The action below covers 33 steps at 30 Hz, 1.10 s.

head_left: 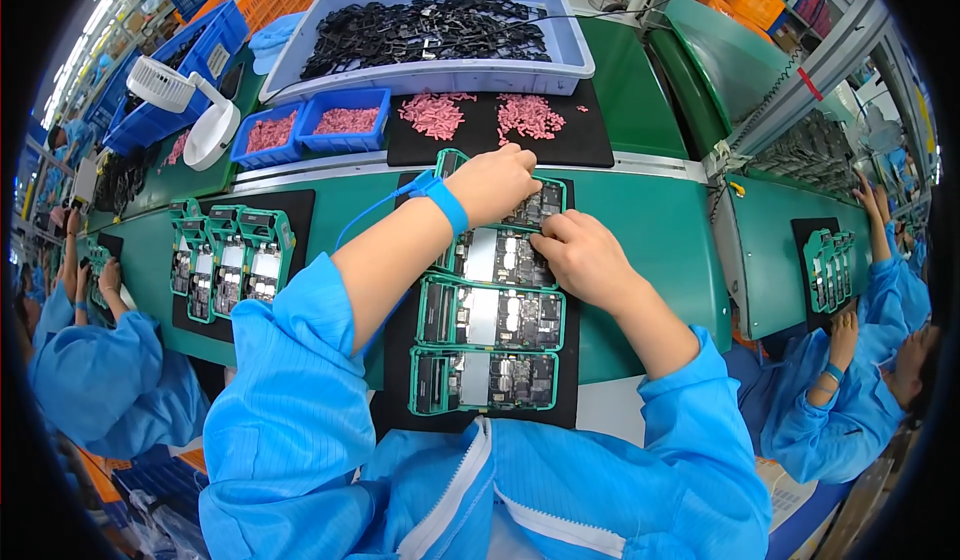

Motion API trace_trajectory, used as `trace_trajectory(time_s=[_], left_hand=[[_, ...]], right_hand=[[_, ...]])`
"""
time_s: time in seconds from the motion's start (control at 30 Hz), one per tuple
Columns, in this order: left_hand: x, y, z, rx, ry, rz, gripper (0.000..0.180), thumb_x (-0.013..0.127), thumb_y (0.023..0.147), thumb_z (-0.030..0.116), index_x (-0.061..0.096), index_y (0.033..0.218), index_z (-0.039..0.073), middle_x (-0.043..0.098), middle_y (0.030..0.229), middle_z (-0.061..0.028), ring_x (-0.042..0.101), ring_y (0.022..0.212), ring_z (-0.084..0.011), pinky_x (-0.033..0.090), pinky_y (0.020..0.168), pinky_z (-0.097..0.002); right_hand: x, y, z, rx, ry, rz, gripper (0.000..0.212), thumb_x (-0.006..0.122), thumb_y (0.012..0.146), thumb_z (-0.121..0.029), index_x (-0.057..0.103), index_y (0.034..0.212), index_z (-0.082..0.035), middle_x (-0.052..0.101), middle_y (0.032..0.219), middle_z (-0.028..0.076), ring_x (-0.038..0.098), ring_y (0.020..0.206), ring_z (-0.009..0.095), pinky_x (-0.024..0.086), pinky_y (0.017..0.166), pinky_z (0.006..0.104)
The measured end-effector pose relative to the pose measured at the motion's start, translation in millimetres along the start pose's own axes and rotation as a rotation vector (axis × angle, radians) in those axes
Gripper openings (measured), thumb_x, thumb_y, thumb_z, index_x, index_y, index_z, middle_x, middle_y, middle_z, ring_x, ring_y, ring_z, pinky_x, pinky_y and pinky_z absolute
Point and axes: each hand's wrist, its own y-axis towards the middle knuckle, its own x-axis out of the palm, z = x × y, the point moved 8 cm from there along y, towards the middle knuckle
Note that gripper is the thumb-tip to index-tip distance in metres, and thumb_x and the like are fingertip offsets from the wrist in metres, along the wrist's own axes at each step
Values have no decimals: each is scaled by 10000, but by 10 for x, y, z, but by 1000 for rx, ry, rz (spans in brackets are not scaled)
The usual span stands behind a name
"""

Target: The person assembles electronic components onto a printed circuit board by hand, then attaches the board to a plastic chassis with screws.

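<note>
Several green-framed circuit boards (491, 319) lie in a column on a black mat (395, 360) before me. Over the farthest board (548, 203) my left hand (495, 186) is closed, fingertips pressed together at its upper right; a blue wrist strap (440, 200) with a cord circles that wrist. My right hand (590, 262) is also closed, its bent fingers resting at the right end of the second-farthest board (505, 256). Whatever sits between the fingertips of either hand is too small or hidden to make out. My left hand and wrist cover part of the two far boards.
Pink small pieces lie in two piles (530, 117) on a black mat and in blue trays (345, 120). Behind stands a big tub (580, 60) of black parts. More framed boards (228, 260) and a white fan (160, 85) are left. Co-workers (860, 360) sit on both sides.
</note>
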Motion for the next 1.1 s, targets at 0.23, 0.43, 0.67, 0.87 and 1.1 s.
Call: trace_trajectory(time_s=[0.23, 0.43, 0.67, 0.87, 1.1], left_hand=[[85, 50, -60, -55, -26, -182, 175, 612, 836, 154, 735, 942, 89, 604, 964, -103, 573, 971, -271, 517, 840, -353], [57, 81, -133, -6, -115, -103, 218, 641, 788, 120, 740, 983, 109, 644, 957, -102, 626, 952, -281, 526, 844, -371], [87, 78, -189, -13, -106, -98, 248, 628, 758, 63, 742, 975, 99, 674, 955, -91, 654, 926, -256, 531, 846, -356], [82, 79, -212, -128, -204, -92, 214, 627, 766, 65, 738, 949, 59, 680, 944, -103, 653, 902, -264, 523, 841, -356], [32, 47, -76, 1, -93, -84, 268, 645, 763, 44, 731, 1013, 83, 654, 914, -100, 644, 887, -273, 522, 812, -358]], right_hand=[[13, 35, 179, 100, 294, -12, 146, 636, 702, 16, 658, 838, -33, 601, 844, 80, 600, 806, 266, 504, 718, 382], [-37, -58, 347, 249, 375, 91, 98, 671, 759, 14, 648, 844, -28, 606, 842, 97, 617, 688, 242, 510, 597, 316], [-26, 18, 208, 215, 281, 120, 106, 724, 720, -37, 631, 770, -39, 584, 747, 89, 593, 713, 273, 486, 623, 365], [52, 56, 152, 262, 90, 74, 67, 679, 748, -54, 614, 739, -42, 572, 750, 95, 596, 741, 302, 492, 682, 401], [82, 41, 136, 232, 21, 42, 62, 637, 770, -74, 587, 776, -36, 574, 796, 124, 592, 779, 314, 478, 725, 405]])
